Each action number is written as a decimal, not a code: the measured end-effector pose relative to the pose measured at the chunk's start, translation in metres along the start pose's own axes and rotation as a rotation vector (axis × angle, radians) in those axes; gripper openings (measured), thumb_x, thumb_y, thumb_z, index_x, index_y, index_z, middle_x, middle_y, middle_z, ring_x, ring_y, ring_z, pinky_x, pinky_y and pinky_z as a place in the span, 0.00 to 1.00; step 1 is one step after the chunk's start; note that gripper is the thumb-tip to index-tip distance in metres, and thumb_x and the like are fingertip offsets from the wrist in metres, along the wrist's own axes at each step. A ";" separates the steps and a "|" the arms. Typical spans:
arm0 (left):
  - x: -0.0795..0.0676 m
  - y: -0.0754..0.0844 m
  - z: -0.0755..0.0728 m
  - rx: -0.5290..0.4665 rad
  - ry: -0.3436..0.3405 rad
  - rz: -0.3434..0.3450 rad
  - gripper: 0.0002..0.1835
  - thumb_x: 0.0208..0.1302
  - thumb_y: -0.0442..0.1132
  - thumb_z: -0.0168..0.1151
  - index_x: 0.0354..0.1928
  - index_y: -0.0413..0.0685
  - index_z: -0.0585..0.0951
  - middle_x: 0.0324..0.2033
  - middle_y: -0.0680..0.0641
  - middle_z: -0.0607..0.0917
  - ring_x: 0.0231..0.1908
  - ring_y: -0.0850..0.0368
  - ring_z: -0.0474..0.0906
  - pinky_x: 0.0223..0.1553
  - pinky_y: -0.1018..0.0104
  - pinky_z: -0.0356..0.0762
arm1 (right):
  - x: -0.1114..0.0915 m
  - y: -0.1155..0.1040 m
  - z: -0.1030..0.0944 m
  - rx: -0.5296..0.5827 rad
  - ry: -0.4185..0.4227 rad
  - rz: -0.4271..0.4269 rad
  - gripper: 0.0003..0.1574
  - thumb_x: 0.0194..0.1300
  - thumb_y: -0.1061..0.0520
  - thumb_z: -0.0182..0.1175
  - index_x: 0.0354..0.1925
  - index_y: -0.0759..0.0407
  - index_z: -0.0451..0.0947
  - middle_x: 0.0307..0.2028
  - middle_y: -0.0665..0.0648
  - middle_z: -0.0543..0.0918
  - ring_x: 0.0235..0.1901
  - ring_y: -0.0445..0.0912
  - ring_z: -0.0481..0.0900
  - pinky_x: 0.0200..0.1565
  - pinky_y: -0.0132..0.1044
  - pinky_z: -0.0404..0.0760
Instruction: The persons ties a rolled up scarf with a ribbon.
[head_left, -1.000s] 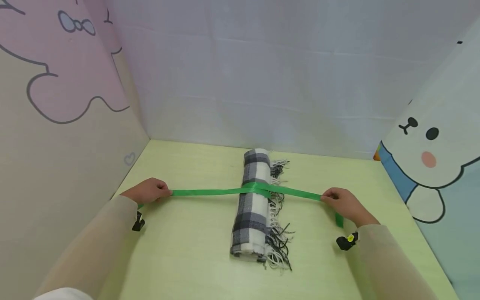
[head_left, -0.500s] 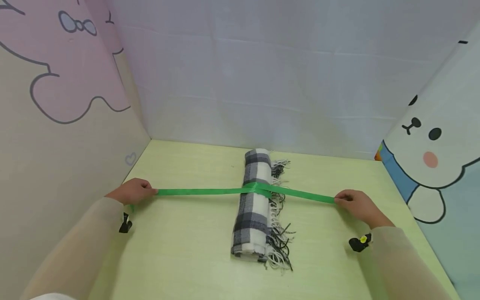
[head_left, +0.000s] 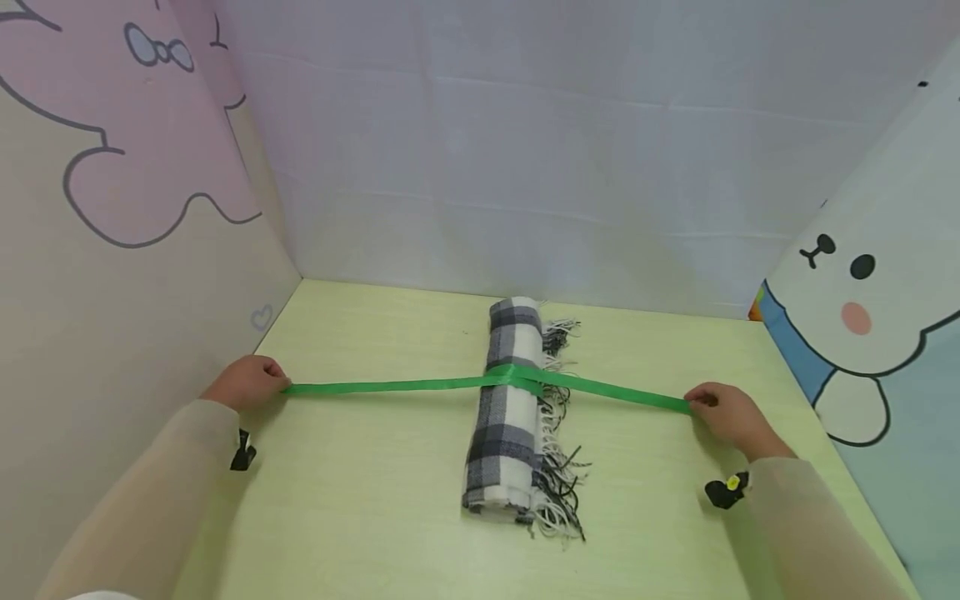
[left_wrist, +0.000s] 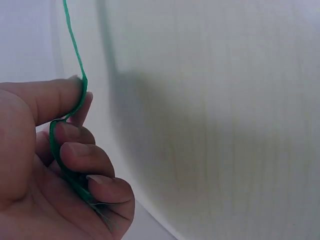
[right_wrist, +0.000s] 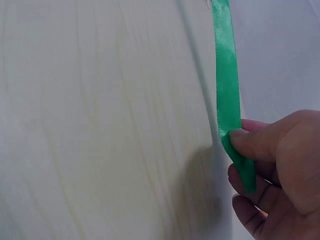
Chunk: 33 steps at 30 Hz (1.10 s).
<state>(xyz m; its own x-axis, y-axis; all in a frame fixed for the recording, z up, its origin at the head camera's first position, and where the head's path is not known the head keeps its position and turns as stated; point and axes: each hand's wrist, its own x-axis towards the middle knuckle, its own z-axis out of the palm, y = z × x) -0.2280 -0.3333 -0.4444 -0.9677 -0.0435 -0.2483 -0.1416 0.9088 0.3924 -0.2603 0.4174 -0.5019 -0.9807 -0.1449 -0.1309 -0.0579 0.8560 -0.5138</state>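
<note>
A rolled checked scarf point(head_left: 504, 433) in grey and white lies lengthwise mid-table, its fringe point(head_left: 557, 492) spread along the right side. Round its middle passes a green ribbon point(head_left: 390, 387), crossed on top, with one end running out to each side. At the far left my left hand point(head_left: 246, 383) pinches one end; in the left wrist view the ribbon's tail runs down inside the curled fingers point(left_wrist: 87, 155). On the right, my right hand point(head_left: 731, 415) pinches the other end between thumb and fingers. A short ribbon tip point(right_wrist: 247, 180) sticks out below that thumb.
The pale yellow table point(head_left: 360, 483) meets a white cloth backdrop point(head_left: 480, 167) behind. Cartoon-printed panels stand at the left point(head_left: 150, 292) and right point(head_left: 862, 375). Both hands are out towards the table's sides, near these panels.
Both hands have moved apart, left hand leftward and right hand rightward, sliding along the ribbon towards its ends. The hanging tails have shortened. The scarf has stayed in place.
</note>
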 end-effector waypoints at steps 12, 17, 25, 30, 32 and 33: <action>-0.004 -0.014 0.017 0.025 0.083 0.008 0.18 0.61 0.49 0.61 0.43 0.42 0.74 0.40 0.40 0.80 0.35 0.46 0.73 0.33 0.56 0.70 | -0.008 0.005 -0.009 0.008 -0.034 0.184 0.18 0.64 0.52 0.58 0.43 0.66 0.74 0.38 0.63 0.78 0.36 0.54 0.73 0.36 0.46 0.72; -0.003 -0.017 0.018 0.061 0.129 0.012 0.22 0.61 0.48 0.61 0.45 0.36 0.73 0.40 0.35 0.80 0.37 0.42 0.74 0.35 0.51 0.72 | -0.010 0.007 -0.013 0.027 -0.052 0.213 0.23 0.62 0.49 0.61 0.44 0.67 0.72 0.38 0.63 0.77 0.35 0.53 0.73 0.35 0.45 0.72; -0.005 0.004 0.015 0.123 0.187 0.022 0.20 0.61 0.44 0.61 0.48 0.35 0.74 0.43 0.32 0.77 0.41 0.38 0.73 0.38 0.45 0.71 | -0.010 -0.001 -0.015 0.014 -0.048 0.238 0.24 0.63 0.49 0.59 0.46 0.68 0.71 0.42 0.67 0.75 0.38 0.57 0.72 0.37 0.49 0.72; -0.011 0.026 0.018 0.048 0.174 0.059 0.22 0.63 0.44 0.57 0.52 0.34 0.72 0.50 0.30 0.73 0.49 0.33 0.69 0.45 0.40 0.69 | -0.011 -0.015 -0.012 0.057 -0.016 0.224 0.28 0.65 0.46 0.57 0.49 0.68 0.69 0.46 0.70 0.73 0.40 0.58 0.72 0.39 0.50 0.72; -0.013 0.034 0.022 0.013 0.156 0.072 0.23 0.65 0.45 0.56 0.54 0.34 0.71 0.52 0.31 0.72 0.51 0.34 0.68 0.48 0.41 0.68 | -0.012 -0.023 -0.009 0.084 -0.002 0.210 0.29 0.66 0.43 0.56 0.50 0.68 0.69 0.47 0.69 0.73 0.41 0.58 0.72 0.39 0.49 0.73; -0.014 0.037 0.023 -0.008 0.147 0.077 0.24 0.66 0.46 0.55 0.55 0.34 0.70 0.53 0.31 0.72 0.52 0.34 0.68 0.49 0.41 0.68 | -0.013 -0.028 -0.007 0.099 0.002 0.204 0.31 0.66 0.42 0.55 0.51 0.68 0.69 0.47 0.69 0.73 0.41 0.58 0.72 0.39 0.49 0.73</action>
<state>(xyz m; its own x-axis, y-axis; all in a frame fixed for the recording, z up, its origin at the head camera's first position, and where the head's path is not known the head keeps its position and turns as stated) -0.2152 -0.2892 -0.4471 -0.9958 -0.0345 -0.0853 -0.0668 0.9087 0.4121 -0.2474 0.3991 -0.4801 -0.9705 0.0273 -0.2395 0.1605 0.8145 -0.5575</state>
